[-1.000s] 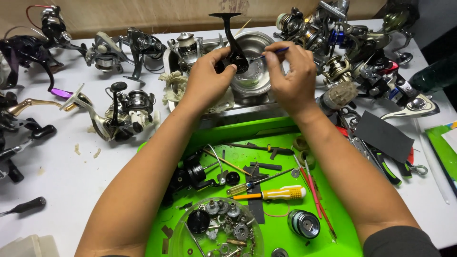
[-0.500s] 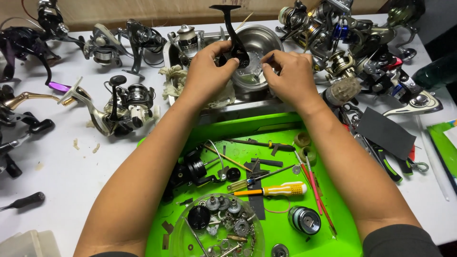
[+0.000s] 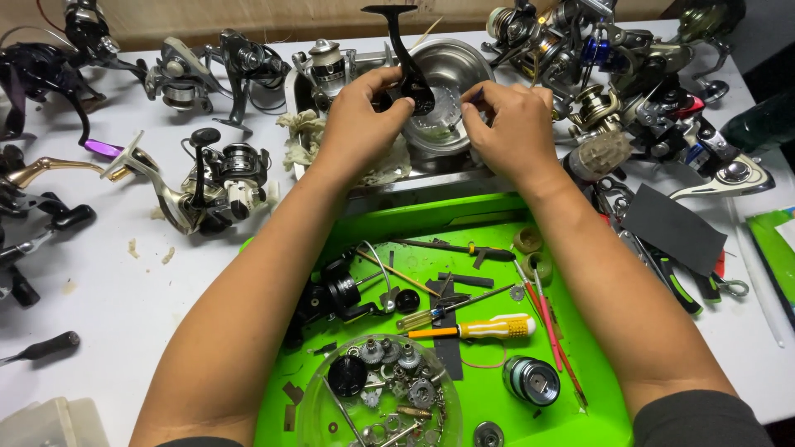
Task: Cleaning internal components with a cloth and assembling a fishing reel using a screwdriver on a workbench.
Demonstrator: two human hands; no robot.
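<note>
Over the white counter, above the round stainless steel bowl, I hold the black metal fishing reel body with its upright foot stem. It feels rigid and light but probably oily, so I judge the stout lower housing is the safest hold, not the thin stem. My left hand has its grip closed around that housing; my right hand pinches a thin dark tool against it, both wrists cocked inward.

Both forearms reach forward; the left hand and right hand sit close together, fingers curled in pinching grips.
</note>
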